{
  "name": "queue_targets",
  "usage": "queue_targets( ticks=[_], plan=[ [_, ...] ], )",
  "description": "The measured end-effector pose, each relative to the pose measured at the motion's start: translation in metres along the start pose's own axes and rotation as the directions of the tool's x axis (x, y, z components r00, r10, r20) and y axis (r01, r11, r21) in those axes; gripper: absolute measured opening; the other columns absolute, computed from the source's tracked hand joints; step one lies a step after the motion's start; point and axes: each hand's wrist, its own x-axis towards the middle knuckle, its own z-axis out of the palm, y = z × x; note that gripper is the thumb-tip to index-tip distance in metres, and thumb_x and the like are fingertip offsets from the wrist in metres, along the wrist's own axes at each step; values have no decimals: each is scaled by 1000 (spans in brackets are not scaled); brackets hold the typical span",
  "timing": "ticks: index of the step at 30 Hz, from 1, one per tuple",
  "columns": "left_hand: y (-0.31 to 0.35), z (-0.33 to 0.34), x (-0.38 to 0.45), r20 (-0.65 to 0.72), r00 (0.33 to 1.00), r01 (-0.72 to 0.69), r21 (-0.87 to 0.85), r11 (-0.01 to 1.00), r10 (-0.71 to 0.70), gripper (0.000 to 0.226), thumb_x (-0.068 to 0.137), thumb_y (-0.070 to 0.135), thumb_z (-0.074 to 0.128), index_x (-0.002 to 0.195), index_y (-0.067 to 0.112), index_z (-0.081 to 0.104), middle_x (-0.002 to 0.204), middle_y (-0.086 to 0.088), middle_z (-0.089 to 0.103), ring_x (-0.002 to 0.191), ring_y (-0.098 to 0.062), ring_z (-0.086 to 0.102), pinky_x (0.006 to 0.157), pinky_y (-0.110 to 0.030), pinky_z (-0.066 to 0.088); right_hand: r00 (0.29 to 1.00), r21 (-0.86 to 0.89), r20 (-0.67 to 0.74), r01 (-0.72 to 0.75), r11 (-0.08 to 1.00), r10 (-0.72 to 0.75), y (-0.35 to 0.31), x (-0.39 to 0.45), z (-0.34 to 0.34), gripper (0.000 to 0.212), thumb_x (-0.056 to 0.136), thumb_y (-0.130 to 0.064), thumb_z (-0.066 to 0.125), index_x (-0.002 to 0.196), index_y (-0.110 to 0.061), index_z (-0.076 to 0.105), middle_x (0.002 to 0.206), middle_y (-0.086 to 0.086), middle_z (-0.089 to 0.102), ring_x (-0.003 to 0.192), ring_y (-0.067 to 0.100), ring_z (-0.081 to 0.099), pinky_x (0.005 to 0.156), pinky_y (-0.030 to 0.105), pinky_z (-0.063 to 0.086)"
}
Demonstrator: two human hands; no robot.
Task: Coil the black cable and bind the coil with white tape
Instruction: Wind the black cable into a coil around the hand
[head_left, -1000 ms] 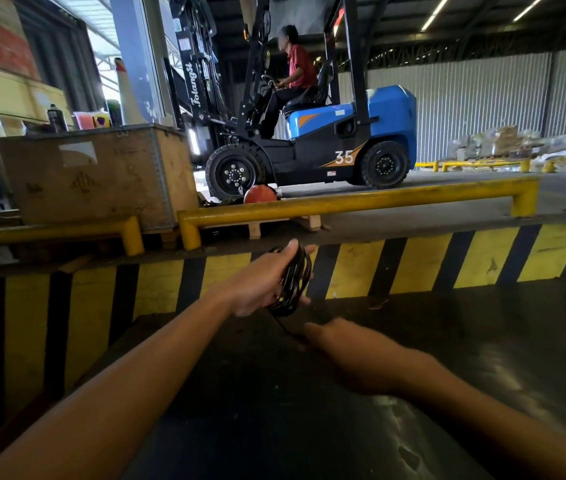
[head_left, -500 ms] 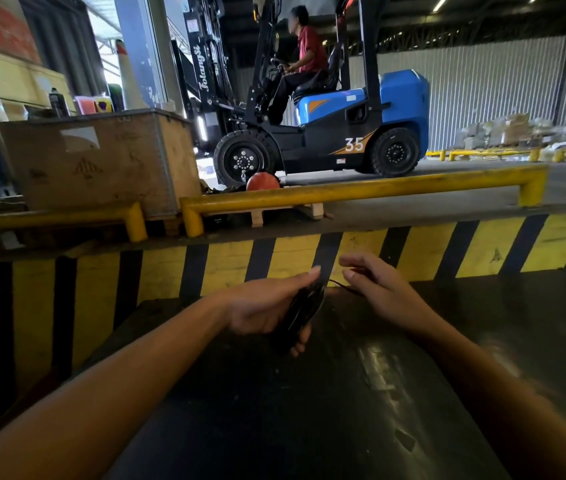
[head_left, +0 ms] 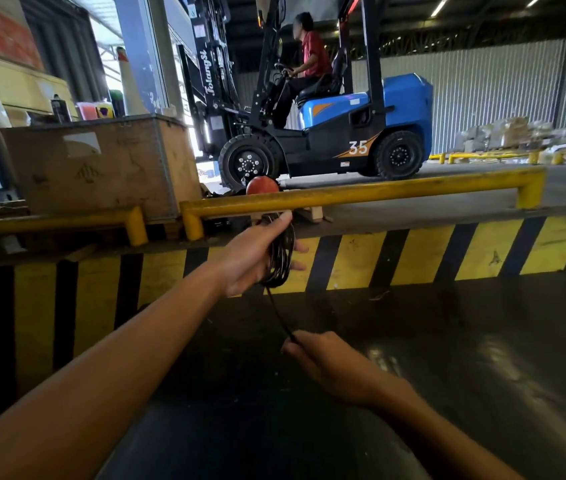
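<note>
My left hand [head_left: 252,256] is stretched forward and grips a coil of black cable [head_left: 279,252], its loops wound around my palm. A single free strand [head_left: 276,311] runs down from the coil to my right hand [head_left: 328,365], which is lower and nearer to me and pinches the strand between its fingertips. The strand looks taut between the two hands. No white tape is in view.
Below my hands lies a dark glossy surface [head_left: 395,358], bounded ahead by a yellow-and-black striped wall [head_left: 413,258]. Yellow guard rails [head_left: 361,194] run behind it. A wooden crate [head_left: 101,164] stands at the left, and a person drives a blue forklift [head_left: 326,129] beyond.
My right hand has dropped from beside the coil down and toward me, drawing out a strand. My left hand has lifted the coil higher and farther forward.
</note>
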Motion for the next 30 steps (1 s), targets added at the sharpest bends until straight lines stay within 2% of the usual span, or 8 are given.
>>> queue_targets(
  ticks=[3,6,9,11,16,20,24,30],
  plan=[
    [-15,-3,-9,173,957,182,275,944,-235,64,82,65,32,127,22,45,118,-16,64,109,-29,63,97,-47,42,990,-292,43,141,946,-135,-22,-2,-46,19,96,-31,40,103,-23,56,80,-14,53,67,-4,51,65,13,41],
    [-24,-2,-16,355,844,256,392,884,-402,74,83,72,22,119,17,54,99,-15,68,96,-27,67,92,-43,47,963,-396,-62,216,892,-261,-28,0,-89,16,93,-32,46,91,-23,59,81,-8,57,72,1,53,70,20,43],
    [-27,6,-23,444,798,229,401,887,-407,69,86,66,28,116,11,56,68,0,63,67,-15,64,80,-39,53,939,-110,-283,172,979,-197,-15,-2,-103,20,95,-26,41,84,-22,57,76,-4,56,70,6,55,65,22,44],
    [-29,16,-26,470,803,204,359,911,-365,52,90,57,37,100,11,59,53,4,51,49,-10,52,77,-39,56,941,8,-312,137,991,-127,-9,-4,-89,24,96,-24,38,90,-19,60,83,-7,59,78,3,57,70,19,45],
    [-30,29,-22,372,857,217,367,905,-356,41,92,50,45,72,14,54,42,8,40,36,-6,35,54,-26,52,905,218,-421,159,963,-55,0,-5,-52,28,97,-24,38,103,-13,63,96,-7,65,95,5,61,85,31,50],
    [-31,21,-19,352,851,238,405,883,-391,43,90,53,46,77,14,57,44,7,40,37,-8,35,48,-22,43,938,478,-341,112,871,67,-2,-11,-53,40,96,-38,31,118,-19,58,115,-5,64,108,5,59,95,33,48],
    [-36,12,-19,386,832,268,349,898,-398,47,89,54,46,57,20,51,41,8,38,36,-8,33,47,-23,36,977,429,-208,54,902,40,-1,-10,-48,36,98,-35,29,122,-25,54,126,-2,59,116,8,55,97,31,45],
    [-55,-4,-24,394,826,386,126,914,-403,49,81,58,49,54,17,44,36,8,37,30,-5,32,39,-18,30,967,508,-224,9,862,123,10,-2,-10,30,98,-28,35,122,-23,52,120,1,61,110,11,58,97,40,49]
  ],
)
